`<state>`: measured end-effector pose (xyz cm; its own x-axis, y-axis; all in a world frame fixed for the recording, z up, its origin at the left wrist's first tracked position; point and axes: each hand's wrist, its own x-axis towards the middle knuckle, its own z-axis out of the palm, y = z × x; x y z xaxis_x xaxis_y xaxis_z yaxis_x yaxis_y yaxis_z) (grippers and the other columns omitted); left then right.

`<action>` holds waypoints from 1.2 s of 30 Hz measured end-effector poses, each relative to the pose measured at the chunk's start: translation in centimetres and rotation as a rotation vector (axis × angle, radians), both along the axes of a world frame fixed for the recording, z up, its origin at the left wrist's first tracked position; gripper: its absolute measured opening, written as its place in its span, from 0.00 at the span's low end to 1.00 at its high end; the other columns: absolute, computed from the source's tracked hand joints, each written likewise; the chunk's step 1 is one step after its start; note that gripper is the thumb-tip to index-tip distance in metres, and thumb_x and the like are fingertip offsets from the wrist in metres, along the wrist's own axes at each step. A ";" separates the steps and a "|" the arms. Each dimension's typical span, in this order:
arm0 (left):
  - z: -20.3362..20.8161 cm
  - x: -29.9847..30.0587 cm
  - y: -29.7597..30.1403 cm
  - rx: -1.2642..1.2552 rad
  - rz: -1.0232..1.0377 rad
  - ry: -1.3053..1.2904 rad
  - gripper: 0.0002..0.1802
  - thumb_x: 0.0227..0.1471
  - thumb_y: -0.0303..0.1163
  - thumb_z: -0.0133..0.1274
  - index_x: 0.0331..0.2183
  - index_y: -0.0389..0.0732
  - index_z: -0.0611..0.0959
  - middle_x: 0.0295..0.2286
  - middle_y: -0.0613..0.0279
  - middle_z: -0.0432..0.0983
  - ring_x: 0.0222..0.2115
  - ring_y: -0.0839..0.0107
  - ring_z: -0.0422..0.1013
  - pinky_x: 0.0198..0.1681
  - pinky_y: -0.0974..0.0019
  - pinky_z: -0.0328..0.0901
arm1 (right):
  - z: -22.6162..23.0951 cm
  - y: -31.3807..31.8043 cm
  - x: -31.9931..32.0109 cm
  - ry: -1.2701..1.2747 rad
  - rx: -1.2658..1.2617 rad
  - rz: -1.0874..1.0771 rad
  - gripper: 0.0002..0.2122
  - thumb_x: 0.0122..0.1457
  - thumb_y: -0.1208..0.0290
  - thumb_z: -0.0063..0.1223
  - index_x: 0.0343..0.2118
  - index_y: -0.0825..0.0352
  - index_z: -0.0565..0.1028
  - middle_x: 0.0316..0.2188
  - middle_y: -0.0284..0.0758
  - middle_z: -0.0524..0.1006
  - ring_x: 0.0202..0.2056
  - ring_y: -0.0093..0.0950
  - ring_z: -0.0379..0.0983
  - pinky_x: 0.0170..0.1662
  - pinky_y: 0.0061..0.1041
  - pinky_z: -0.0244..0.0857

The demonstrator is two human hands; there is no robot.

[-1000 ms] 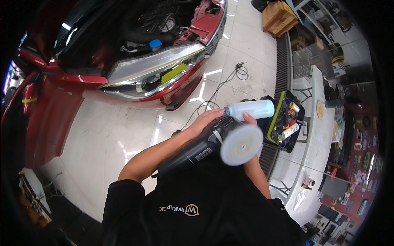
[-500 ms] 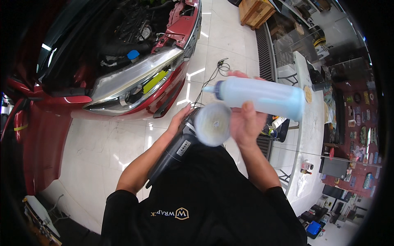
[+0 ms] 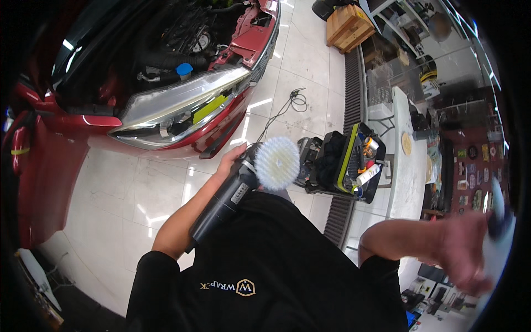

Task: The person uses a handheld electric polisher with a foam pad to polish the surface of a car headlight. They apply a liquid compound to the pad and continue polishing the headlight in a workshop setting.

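Note:
My left hand is wrapped round the head end of a black power polisher, held in front of my body. Its round, pale, fluffy polishing pad faces up. Far out at the right edge, my right hand is smeared by motion. It grips a pale blue squeeze bottle, whose dark collar and nozzle point upward; the rim of the picture cuts off part of it. Ahead on the left is the red car's headlight, with a yellow-green strip on its lens.
The red car stands at left, its engine bay exposed. A tool bag with bottles sits beside a long pale table on the right. A cable lies coiled on the tiles. A wooden crate stands farther off.
My right hand has swung the squeeze bottle from above the pad out to the far right. The tool bag has come into view. The polisher has stayed in my left hand, pad up.

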<state>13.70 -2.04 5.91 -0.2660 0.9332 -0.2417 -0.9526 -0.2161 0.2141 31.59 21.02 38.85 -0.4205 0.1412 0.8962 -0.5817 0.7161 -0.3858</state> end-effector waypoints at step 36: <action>-1.5 3.1 -0.2 0.053 0.048 -0.042 0.30 0.62 0.53 0.47 0.48 0.33 0.79 0.35 0.40 0.82 0.28 0.45 0.81 0.29 0.37 0.77 | -14.3 -8.1 -10.5 -0.522 -1.003 0.371 0.25 0.64 0.63 0.61 0.54 0.76 0.67 0.47 0.50 0.76 0.50 0.46 0.77 0.57 0.48 0.71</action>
<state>16.80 -2.28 4.39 -0.3017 0.9312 -0.2044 -0.9487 -0.2719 0.1615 21.06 12.93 24.60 -0.8647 0.4749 0.1635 -0.2962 -0.2194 -0.9296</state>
